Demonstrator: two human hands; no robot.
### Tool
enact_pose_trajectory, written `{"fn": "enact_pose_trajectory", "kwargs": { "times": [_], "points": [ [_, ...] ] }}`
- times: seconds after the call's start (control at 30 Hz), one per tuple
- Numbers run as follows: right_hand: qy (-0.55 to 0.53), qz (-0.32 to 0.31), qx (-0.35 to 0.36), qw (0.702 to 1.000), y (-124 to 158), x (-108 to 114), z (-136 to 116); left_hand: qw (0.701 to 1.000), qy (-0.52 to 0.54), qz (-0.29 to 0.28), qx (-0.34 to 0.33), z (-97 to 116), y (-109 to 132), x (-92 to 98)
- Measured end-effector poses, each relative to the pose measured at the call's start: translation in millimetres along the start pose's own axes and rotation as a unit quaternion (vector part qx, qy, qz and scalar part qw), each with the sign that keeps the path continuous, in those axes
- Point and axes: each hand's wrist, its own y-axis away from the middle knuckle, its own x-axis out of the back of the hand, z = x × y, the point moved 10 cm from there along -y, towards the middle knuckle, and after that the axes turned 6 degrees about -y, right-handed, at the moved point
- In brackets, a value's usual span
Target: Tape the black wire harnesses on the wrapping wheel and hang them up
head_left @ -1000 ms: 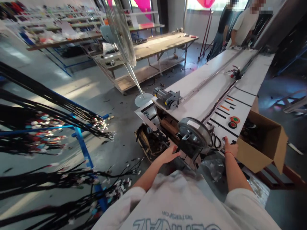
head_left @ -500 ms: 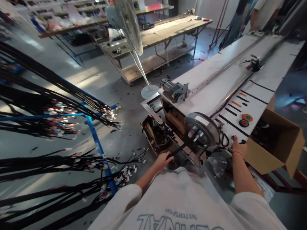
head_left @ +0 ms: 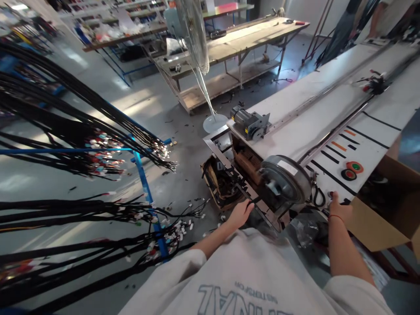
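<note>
My left hand [head_left: 241, 213] is closed on a dark strip at the front metal frame [head_left: 254, 199]; its far end is hard to follow. Beside that frame sits a grey round wheel [head_left: 288, 175] with a white label and an open middle. At the near corner of the white tabletop [head_left: 298, 144], my right hand [head_left: 341, 213] has a digit on a small dark button-like part [head_left: 330, 194]. Its other fingers are hidden. Just left of it hangs a black loop [head_left: 318, 195]. Two round tape rolls, one green-centred [head_left: 355, 166] and one black-and-red [head_left: 348, 174], lie farther along.
A motor [head_left: 247, 121] is mounted at the tabletop's left end. Bundles of black cables [head_left: 49, 111] hang over a blue rack [head_left: 143, 181] on the left. An open cardboard box [head_left: 374, 223] stands at the right. Behind are a standing fan [head_left: 197, 35] and a wooden table [head_left: 236, 48].
The view has swung left, so things sit farther right. My left hand has come closer to the metal frame, and less of the dark strip shows. My right hand stays at the button-like part.
</note>
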Motion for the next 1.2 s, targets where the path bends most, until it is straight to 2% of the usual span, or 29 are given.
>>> {"fn": "enact_pose_trajectory", "kwargs": {
  "times": [0.13, 0.3, 0.37, 0.43, 0.5, 0.6, 0.63, 0.7, 0.8, 0.9, 1.0, 1.07, 1.2],
  "points": [
    [0.008, 0.007, 0.012, 1.0, -3, -1, 0, 1.0, 0.011, -0.008, 0.008, 7, -16, -5.6],
    [-0.002, 0.017, 0.012, 1.0, -6, -2, 0, 0.997, 0.081, 0.009, -0.001, 22, -35, -8.9],
    [-0.012, 0.022, 0.012, 1.0, -6, -1, 0, 0.992, 0.128, -0.005, 0.002, 26, -42, -14.0],
    [-0.004, 0.018, 0.012, 1.0, -6, -1, 0, 0.975, 0.218, -0.035, 0.029, 24, -49, -23.4],
    [0.013, 0.007, 0.011, 1.0, -5, -3, -1, 0.927, 0.351, -0.083, 0.1, 15, -52, -40.4],
    [0.026, -0.002, 0.011, 1.0, -4, -5, -1, 0.812, 0.515, -0.154, 0.227, 6, -46, -71.3],
    [0.026, -0.001, 0.011, 1.0, -4, -5, -1, 0.784, 0.541, -0.171, 0.251, 6, -43, -78.4],
    [0.024, 0.004, 0.012, 1.0, -5, -4, -1, 0.76, 0.562, -0.182, 0.27, 7, -41, -84.7],
    [0.025, 0.004, 0.01, 1.0, -6, -6, -1, 0.76, 0.569, -0.175, 0.26, 11, -43, -81.5],
    [0.029, 0.004, 0.003, 1.0, -7, -7, 1, 0.77, 0.576, -0.13, 0.24, 8, -50, -64.2],
    [0.023, 0.011, 0.004, 1.0, -7, -5, 1, 0.767, 0.572, -0.07, 0.281, -8, -54, -48.1],
    [0.02, 0.014, 0.007, 1.0, -6, -4, -1, 0.762, 0.566, -0.049, 0.312, -17, -58, -42.6],
    [0.017, 0.013, 0.0, 1.0, -2, -3, -1, 0.795, 0.541, -0.007, 0.275, -15, -81, -31.7]
  ]
}}
